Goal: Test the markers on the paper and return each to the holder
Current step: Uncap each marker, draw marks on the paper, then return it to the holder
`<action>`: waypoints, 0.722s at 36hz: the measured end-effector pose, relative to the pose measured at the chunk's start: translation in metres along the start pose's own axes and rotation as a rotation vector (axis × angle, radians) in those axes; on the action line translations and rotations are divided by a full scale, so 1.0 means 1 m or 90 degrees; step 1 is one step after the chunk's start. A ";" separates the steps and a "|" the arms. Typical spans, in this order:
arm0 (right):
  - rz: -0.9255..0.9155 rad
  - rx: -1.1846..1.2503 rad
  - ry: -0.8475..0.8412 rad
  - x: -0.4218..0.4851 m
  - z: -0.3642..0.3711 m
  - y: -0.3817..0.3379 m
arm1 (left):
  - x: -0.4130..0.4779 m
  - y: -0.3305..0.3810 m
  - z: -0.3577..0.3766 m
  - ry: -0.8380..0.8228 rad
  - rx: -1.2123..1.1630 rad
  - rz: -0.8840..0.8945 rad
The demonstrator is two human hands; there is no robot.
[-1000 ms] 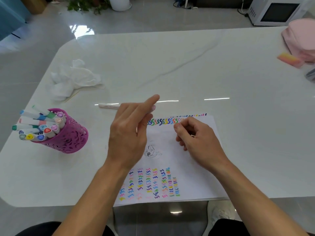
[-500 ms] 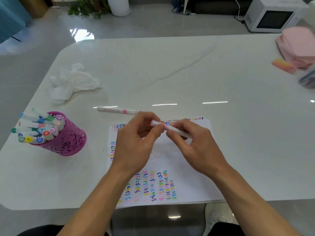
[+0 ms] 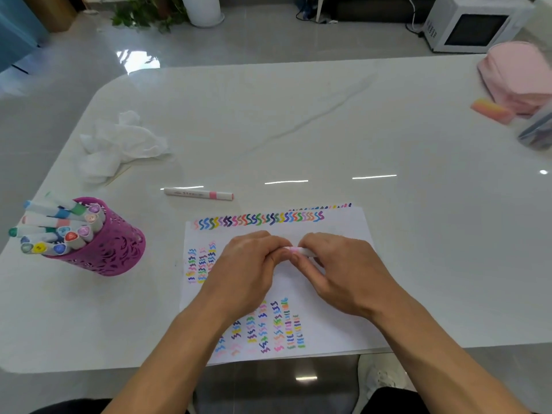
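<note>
Near the left edge of the surface: a magenta holder [image 3: 101, 249], crammed with markers [image 3: 56, 228] leaning out to the left. Behind it, toward the far left corner, a crumpled tissue [image 3: 119, 144]. Further right, just beyond the far edge of the paper [image 3: 343, 227], a loose marker [image 3: 198, 193] lying flat, pink band near its right end, apart from everything else. Paper at the near edge of the surface, with rows of coloured squiggles along its top, left side and bottom.

Over the middle of the sheet, left hand [image 3: 248, 270] and right hand [image 3: 343, 273] drawn together, both pinching one marker [image 3: 301, 251] held level between them. Probably working the cap at its left end; going on or coming off, not readable from here. If capped: carry left and drop into the holder, then see to the loose marker. If uncapped: tip down onto a bare patch of paper.

Hidden: most of the marker inside the fingers, its tip, and the centre of the sheet under the hands. At the right edge, a pink bag [image 3: 516, 73], an orange-pink block [image 3: 491, 110], and a greyish thing [image 3: 537, 135] cut off by the frame.
</note>
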State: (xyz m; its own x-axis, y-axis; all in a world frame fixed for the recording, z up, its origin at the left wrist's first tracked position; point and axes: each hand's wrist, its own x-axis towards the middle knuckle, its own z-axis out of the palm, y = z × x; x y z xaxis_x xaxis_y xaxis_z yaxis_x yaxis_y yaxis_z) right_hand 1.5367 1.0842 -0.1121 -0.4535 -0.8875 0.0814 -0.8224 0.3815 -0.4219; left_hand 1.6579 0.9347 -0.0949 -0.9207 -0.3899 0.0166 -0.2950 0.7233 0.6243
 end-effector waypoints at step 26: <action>0.110 -0.020 0.042 0.000 -0.009 -0.003 | 0.008 0.001 -0.004 0.090 -0.222 -0.156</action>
State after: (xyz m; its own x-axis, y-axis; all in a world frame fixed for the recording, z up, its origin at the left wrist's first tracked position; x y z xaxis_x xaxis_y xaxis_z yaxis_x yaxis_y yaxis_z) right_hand 1.5359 1.0853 -0.1033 -0.6098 -0.7894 0.0698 -0.7400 0.5357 -0.4068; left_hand 1.6511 0.9297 -0.0916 -0.7829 -0.6179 -0.0729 -0.3737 0.3734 0.8491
